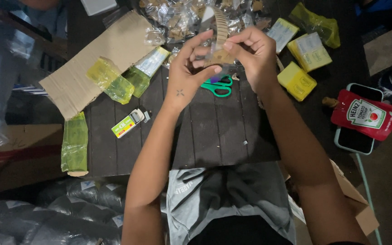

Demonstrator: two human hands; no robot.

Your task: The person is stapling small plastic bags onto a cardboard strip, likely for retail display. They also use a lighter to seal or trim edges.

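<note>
A small clear packet (218, 36) is gripped by the left hand (188, 72) and right hand (255, 54) above green scissors (217, 85); careful sealing seems needed next.

we see a dim scene lit from above, brightest on the cardboard sheet (100, 59) and the yellow packets (308, 51). the corners fall into deep shadow. glare glints off the clear plastic bags (178, 18). the left edge is smeared and soft, and the raised hands look slightly blurred.

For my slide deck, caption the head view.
Both hands pinch a ridged cardboard strip above green scissors on a dark table.
</note>
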